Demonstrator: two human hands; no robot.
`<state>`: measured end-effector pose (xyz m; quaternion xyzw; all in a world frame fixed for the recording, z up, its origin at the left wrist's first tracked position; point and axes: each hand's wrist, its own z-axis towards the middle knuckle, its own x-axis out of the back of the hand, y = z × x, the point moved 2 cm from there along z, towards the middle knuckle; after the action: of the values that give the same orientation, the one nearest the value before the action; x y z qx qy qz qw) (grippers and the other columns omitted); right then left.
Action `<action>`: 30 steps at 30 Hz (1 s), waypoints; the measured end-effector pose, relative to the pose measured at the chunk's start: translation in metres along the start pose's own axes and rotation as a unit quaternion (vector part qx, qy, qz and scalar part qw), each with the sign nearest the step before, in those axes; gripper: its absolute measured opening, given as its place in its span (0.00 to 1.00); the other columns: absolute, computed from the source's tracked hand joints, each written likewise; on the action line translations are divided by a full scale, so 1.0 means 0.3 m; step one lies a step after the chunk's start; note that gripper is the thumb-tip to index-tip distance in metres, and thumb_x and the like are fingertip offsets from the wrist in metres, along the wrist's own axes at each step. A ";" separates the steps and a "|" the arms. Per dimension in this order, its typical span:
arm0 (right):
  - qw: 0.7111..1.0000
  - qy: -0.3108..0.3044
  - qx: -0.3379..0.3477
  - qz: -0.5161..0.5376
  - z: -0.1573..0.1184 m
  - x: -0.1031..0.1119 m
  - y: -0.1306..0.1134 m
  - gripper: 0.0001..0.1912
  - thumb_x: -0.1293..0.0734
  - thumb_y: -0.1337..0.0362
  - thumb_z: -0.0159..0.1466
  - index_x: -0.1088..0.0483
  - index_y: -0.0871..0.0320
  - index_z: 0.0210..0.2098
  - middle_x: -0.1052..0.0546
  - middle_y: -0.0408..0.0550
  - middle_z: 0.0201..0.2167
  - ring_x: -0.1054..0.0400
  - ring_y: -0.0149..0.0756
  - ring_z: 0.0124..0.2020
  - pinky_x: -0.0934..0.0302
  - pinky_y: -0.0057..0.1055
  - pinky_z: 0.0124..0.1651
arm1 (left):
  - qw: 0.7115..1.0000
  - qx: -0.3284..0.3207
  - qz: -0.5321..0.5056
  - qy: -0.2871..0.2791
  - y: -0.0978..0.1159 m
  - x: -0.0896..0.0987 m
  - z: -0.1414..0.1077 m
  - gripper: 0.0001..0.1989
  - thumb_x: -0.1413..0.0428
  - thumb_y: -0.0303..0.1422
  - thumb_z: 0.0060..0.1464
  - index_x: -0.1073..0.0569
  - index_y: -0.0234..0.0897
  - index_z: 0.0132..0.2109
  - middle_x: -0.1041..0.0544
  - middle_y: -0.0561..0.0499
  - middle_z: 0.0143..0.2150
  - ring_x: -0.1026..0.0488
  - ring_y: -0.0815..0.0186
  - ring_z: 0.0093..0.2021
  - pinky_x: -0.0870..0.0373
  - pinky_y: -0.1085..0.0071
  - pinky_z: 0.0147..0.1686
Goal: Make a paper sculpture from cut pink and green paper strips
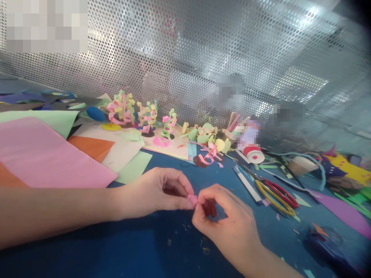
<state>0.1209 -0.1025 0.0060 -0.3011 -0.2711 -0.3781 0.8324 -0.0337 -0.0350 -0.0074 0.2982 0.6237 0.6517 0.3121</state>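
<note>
"Above the blue tabletop (pixel 87 251), what are the two hands doing?"

"Both pinch one small piece of pink paper (pixel 192 200). The left hand (pixel 160 191) has its thumb and forefinger pressed on one end; the right hand (pixel 228 222) nips the other end the same way, its tips almost meeting the left's. The piece sits between them, near the middle of the view."

"Any containers about?"

"Near the perforated metal screen (pixel 174 58), a purplish container (pixel 248 133) shows behind a red-and-white round end (pixel 255 154). What it contains is hidden. Pinkish sticks (pixel 234 121) stand bunched just beside it, but I can't make out what holds them."

"Can you read a label?"

"The container's surface is blurred into blocks, so its lettering is unreadable. The round end bears a small red mark, too small to tell."

"And the paper?"

"To the left, a large pink sheet (pixel 55 158) overlaps an orange sheet (pixel 92 146) and a green one. Further back, curled paper strips (pixel 123 108) rise in pink, green and yellow, one cluster above a yellow disc (pixel 111 127)."

"On the right?"

"Red and yellow scissor handles (pixel 282 211), with a purple paper shape (pixel 343 214) beyond them."
</note>
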 end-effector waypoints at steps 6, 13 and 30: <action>0.997 0.010 -0.020 0.068 0.007 0.002 0.010 0.05 0.36 0.74 0.55 0.33 0.58 0.29 0.30 0.39 0.24 0.36 0.23 0.25 0.40 0.20 0.31 | 0.999 -0.002 0.026 0.036 -0.010 0.016 0.005 0.11 0.39 0.36 0.48 0.29 0.36 0.38 0.23 0.52 0.34 0.27 0.69 0.36 0.31 0.71 0.39; 0.999 0.000 -0.001 0.053 0.005 -0.002 0.011 0.07 0.35 0.76 0.52 0.34 0.59 0.27 0.33 0.38 0.22 0.38 0.22 0.23 0.41 0.19 0.30 | 1.000 -0.007 0.021 0.015 -0.009 0.008 0.003 0.10 0.40 0.35 0.48 0.29 0.36 0.38 0.24 0.52 0.34 0.27 0.68 0.37 0.31 0.69 0.42; 0.993 0.012 -0.085 0.081 0.006 0.000 0.032 0.03 0.35 0.70 0.58 0.31 0.56 0.32 0.27 0.39 0.27 0.32 0.24 0.28 0.38 0.19 0.34 | 0.996 -0.042 0.059 0.057 -0.002 0.020 0.014 0.08 0.43 0.30 0.52 0.31 0.36 0.41 0.25 0.50 0.39 0.28 0.65 0.41 0.32 0.65 0.46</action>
<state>0.1283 -0.0963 0.0044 -0.3870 -0.2025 -0.3345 0.8350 -0.0343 -0.0278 -0.0077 0.2831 0.5936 0.7109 0.2493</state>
